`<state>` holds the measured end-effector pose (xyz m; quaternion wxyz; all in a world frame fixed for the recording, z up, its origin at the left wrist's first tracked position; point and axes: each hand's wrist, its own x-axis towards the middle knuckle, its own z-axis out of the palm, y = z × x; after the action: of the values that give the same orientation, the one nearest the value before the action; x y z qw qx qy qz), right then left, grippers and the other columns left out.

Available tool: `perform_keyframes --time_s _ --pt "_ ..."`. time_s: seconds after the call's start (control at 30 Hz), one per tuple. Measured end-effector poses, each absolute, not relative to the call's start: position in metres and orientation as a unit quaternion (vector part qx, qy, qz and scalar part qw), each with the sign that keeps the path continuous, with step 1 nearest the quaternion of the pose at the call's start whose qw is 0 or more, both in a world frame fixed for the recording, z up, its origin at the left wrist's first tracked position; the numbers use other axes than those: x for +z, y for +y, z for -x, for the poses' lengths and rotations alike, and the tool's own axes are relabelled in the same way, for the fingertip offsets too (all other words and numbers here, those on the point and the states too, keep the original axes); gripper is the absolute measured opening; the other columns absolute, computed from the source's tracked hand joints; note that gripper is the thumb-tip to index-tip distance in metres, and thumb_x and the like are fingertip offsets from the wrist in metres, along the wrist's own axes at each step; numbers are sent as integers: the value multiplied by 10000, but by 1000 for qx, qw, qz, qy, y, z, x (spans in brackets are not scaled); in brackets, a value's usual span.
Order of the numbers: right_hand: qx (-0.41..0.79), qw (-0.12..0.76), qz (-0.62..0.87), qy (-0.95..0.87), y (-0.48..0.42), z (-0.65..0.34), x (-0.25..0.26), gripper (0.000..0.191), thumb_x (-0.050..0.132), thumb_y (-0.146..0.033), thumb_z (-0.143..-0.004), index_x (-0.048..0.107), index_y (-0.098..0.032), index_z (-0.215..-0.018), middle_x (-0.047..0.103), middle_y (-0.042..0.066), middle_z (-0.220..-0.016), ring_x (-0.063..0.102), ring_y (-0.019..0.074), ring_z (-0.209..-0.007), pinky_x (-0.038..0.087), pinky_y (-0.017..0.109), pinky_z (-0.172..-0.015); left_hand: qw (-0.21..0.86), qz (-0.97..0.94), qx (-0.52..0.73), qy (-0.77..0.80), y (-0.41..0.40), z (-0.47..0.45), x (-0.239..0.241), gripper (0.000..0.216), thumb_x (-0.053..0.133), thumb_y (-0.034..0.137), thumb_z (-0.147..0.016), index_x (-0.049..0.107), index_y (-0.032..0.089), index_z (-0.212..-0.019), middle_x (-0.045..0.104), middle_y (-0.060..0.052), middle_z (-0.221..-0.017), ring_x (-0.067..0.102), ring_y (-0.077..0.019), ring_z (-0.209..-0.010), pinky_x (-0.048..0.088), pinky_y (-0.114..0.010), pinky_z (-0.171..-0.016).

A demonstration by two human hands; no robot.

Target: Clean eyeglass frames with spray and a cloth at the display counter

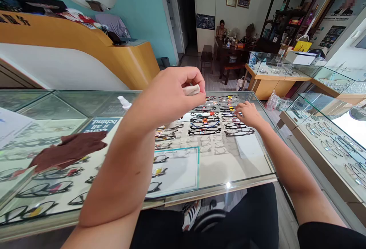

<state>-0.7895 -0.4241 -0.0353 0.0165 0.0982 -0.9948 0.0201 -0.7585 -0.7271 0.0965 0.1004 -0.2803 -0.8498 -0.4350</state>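
My left hand (174,90) is raised over the glass counter (217,169), its fingers pinched shut on a small white cloth (191,89). My right hand (248,113) reaches out low over rows of eyeglass frames (213,121) lying on the counter's far part. Its fingers curl down onto the frames at the right of the rows; whether they grip one is unclear. A white spray bottle top (124,102) shows just behind my left forearm.
A brown cloth (68,150) lies on the glass at left. More glasses sit inside the case below. Other glass showcases (328,134) stand to the right. A person sits at a dark table (228,47) at the back. A wooden desk (85,47) curves on the left.
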Motion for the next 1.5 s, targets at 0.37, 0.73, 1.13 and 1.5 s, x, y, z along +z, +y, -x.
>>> perform_keyframes --time_s 0.37,0.73,1.13,1.5 --pt "17 -21 -119 -993 -427 793 -46 416 431 -195 -1076 846 -161 -1077 729 94 -1456 532 315 -1266 348 466 -1051 127 297 -460 -827 -727 766 86 159 777 128 -683 665 238 -707 546 -3 -590 516 -177 -587 406 -306 -557" --pt "132 113 -133 -976 -411 788 -26 431 450 -245 -1052 843 -201 -1223 754 121 -1399 562 342 -1242 414 538 -1055 146 313 -521 -780 -730 775 80 167 785 133 -688 655 231 -728 551 1 -638 537 -180 -632 425 -294 -579" --pt "238 352 -270 -864 -484 768 79 319 539 -347 -1074 824 -245 -1174 755 79 -1305 616 295 -1224 442 533 -1107 140 284 -454 -833 -728 760 102 100 666 175 -752 576 218 -756 626 7 -741 492 -137 -631 382 -280 -589" --pt "173 463 -271 -826 -525 740 80 376 465 -357 -1102 735 -260 -1345 692 103 -1415 522 334 -1314 402 562 -1144 168 293 -578 -743 -714 770 86 461 853 593 -833 578 223 -855 663 0 -801 630 -173 -749 549 -301 -685"
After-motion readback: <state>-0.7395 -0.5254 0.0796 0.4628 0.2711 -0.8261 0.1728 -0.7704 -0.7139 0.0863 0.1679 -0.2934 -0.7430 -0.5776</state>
